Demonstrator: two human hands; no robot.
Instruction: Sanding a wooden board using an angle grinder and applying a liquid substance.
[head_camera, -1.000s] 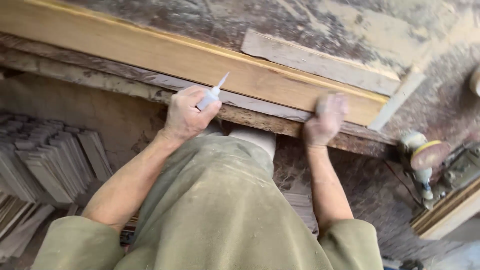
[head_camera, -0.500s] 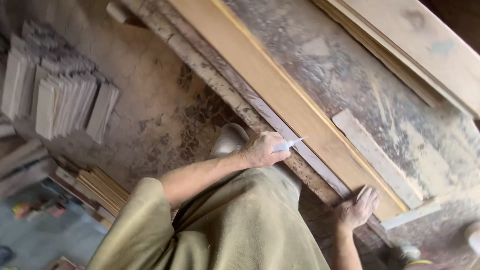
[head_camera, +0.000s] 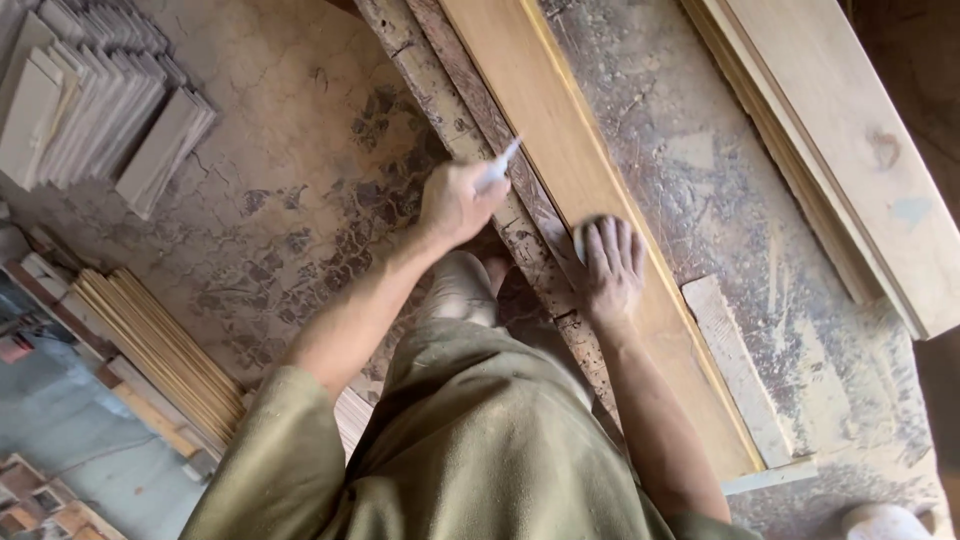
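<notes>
Left grip: the left hand (head_camera: 455, 203) is curled tight round a small white tube (head_camera: 497, 166), whose thin nozzle pokes out past the thumb and points at the near edge of the desk (head_camera: 450, 110).
Right grip: the right hand (head_camera: 610, 265) lies flat, fingers spread and palm down, on the board (head_camera: 560, 130); something pale and round shows under the fingertips, too blurred to name.
Board: one long tan board, lying along the front of the desk, running from the top of the view down to the lower right.
Tube: over the desk's edge, just left of the board; its body is hidden in the fist.
Hidden: the board's far end is cut off at the top; the person's legs and feet are mostly covered by an olive garment (head_camera: 480, 440).
Count: two hands, one tube, one board under the hands, one short pale strip (head_camera: 735, 365) beside it, more planks (head_camera: 850, 140) at the right.
Floor: stacks of thin wood pieces (head_camera: 100, 100) at the upper left, a bundle of slats (head_camera: 160, 350) lower left.
</notes>
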